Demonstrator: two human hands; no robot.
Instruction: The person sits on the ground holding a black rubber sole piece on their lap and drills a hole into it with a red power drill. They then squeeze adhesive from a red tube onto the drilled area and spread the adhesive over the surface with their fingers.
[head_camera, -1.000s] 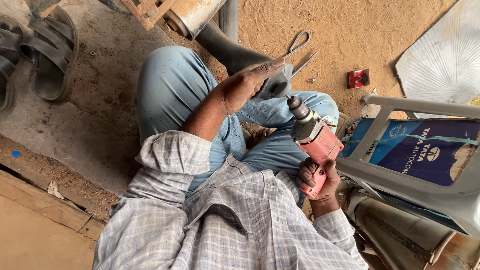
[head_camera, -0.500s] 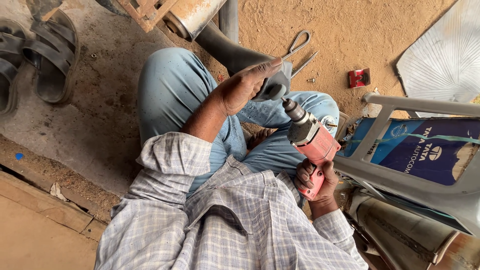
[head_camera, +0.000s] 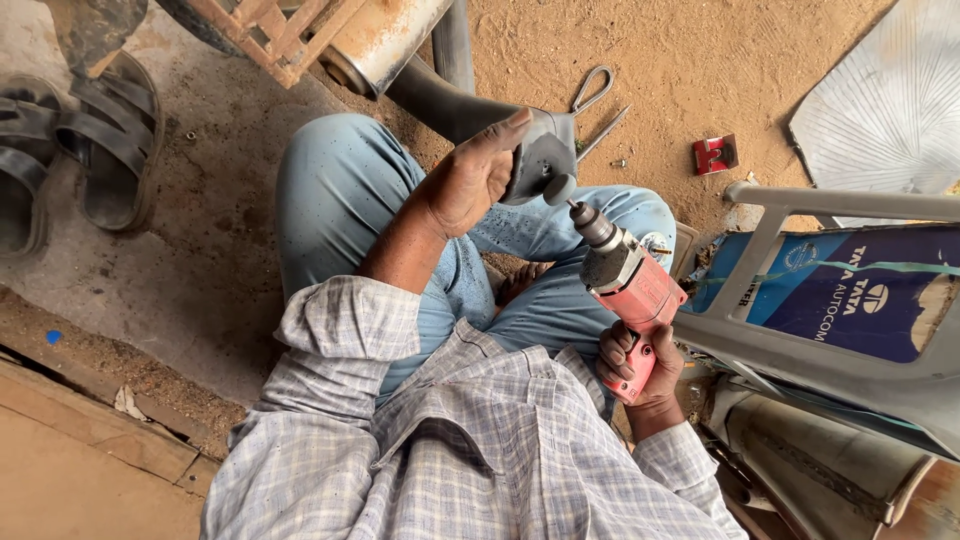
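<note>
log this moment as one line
left hand: grips grey part | right hand: holds pink drill | drill tip at part | seated, sandy ground

Sandy ground (head_camera: 700, 60) bears scissors (head_camera: 597, 100), sandals (head_camera: 75, 150).

Floor: sandy dirt ground (head_camera: 700, 60) at top, grey concrete slab (head_camera: 200, 270) left w/ grit. Wooden planks (head_camera: 80, 450) bottom-left. Black sandals (head_camera: 90, 150) on concrete. Grey plastic chair (head_camera: 830, 290) right. Daylight, soft, even.

Matt pink plastic drill (head_camera: 630, 300), metal chuck (head_camera: 594, 228)
</note>
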